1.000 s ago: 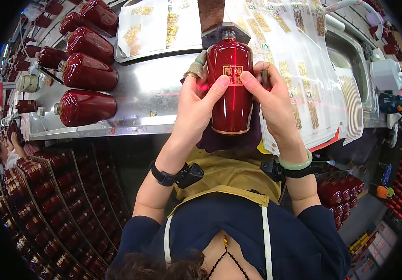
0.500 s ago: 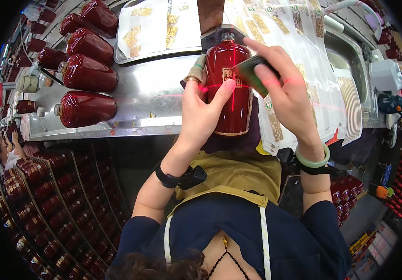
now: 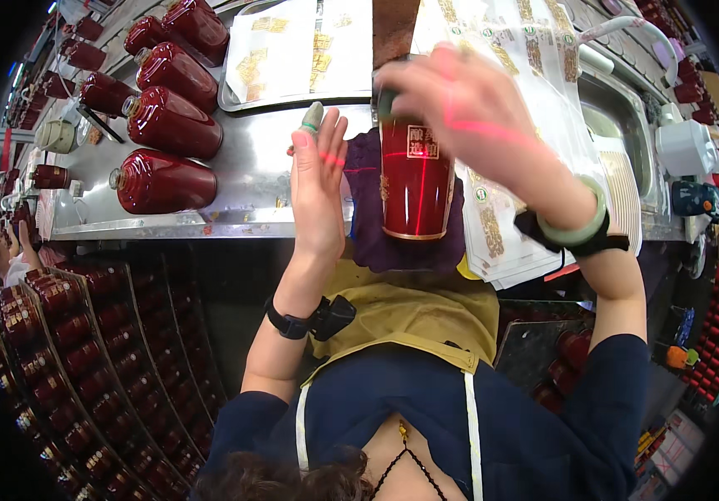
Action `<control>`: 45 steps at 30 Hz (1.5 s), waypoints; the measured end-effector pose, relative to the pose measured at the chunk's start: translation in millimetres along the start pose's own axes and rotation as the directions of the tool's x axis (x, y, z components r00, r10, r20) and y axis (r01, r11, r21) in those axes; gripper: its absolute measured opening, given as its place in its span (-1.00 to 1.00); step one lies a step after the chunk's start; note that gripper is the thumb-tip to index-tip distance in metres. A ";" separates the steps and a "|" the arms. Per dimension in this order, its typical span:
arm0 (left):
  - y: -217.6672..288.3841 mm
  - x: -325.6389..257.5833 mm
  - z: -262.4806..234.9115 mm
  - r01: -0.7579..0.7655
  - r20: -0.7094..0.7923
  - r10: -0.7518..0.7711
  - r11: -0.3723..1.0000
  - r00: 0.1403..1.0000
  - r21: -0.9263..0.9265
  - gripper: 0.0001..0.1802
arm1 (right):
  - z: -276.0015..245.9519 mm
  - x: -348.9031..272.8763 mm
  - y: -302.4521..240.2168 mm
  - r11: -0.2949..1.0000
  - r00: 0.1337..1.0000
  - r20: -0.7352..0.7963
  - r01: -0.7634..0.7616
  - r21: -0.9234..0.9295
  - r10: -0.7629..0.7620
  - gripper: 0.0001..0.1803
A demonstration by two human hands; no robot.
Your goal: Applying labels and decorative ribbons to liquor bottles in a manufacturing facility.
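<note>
A deep red glossy bottle [image 3: 416, 188] lies on a bunched purple cloth [image 3: 363, 204], its neck away from me. A square label with gold characters sits on its upper side, and red laser lines cross it. My right hand [image 3: 468, 108], smeared by motion, reaches over the bottle's upper end and hides the neck. Beneath its curled fingers a bit of a dark green flat pad [image 3: 386, 103] shows; the rest is covered. Left of the bottle and off it, my left hand [image 3: 319, 179] is open, fingers stretched upward, with a green fingertip cover.
Several red bottles [image 3: 167, 182] lie on the metal table at left. A tray [image 3: 234, 92] carries a white sheet with gold labels. Label sheets [image 3: 535, 92] cover the right side, by a sink [image 3: 627, 125]. Racks of bottles [image 3: 83, 359] stand lower left.
My left hand has let go of the bottle and moved left, opening. My right hand has swept up and left over the bottle's upper end with the green pad.
</note>
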State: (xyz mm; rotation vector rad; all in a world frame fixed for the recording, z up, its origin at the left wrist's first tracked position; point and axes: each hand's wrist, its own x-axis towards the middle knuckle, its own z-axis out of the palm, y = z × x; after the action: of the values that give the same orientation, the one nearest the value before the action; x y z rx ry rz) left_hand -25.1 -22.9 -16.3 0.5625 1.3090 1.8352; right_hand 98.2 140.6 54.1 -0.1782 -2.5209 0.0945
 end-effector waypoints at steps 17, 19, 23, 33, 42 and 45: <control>-4.0 -4.1 0.8 0.020 0.029 -0.020 1.000 0.999 0.015 -0.10 | -8.3 -55.8 0.7 0.972 0.964 -0.137 0.233 0.030 -0.227 -0.77; -5.8 -1.6 4.1 0.012 0.043 -0.013 1.000 0.999 0.022 -0.10 | -13.8 -53.8 -29.0 0.941 0.951 0.019 0.302 0.152 -0.308 -0.77; 1.4 -6.4 9.2 -0.001 -0.019 0.002 0.999 1.000 0.033 -0.15 | 16.0 -12.2 -1.8 0.998 1.000 -0.021 -0.004 0.056 0.005 -0.77; -2.3 -1.8 6.5 0.062 0.100 -0.067 0.997 0.993 0.052 -0.13 | -18.2 -64.7 -23.9 0.892 0.936 0.037 0.321 0.318 -0.350 -0.74; 38.8 4.4 36.6 0.123 0.188 -0.181 0.951 0.965 0.283 -0.40 | -32.9 -46.6 3.1 0.838 0.764 -0.389 -0.355 0.414 0.516 -0.73; 19.4 24.0 37.1 0.213 0.165 -0.286 0.908 0.944 0.361 -0.38 | -37.7 -47.3 -14.2 0.681 0.744 -0.236 -0.371 0.632 0.625 -0.76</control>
State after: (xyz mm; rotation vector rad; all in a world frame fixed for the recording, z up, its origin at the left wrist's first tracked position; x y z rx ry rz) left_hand -18.7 14.8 13.1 0.7155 1.4816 1.3076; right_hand 156.7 120.5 59.5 -0.6018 -1.8206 0.9040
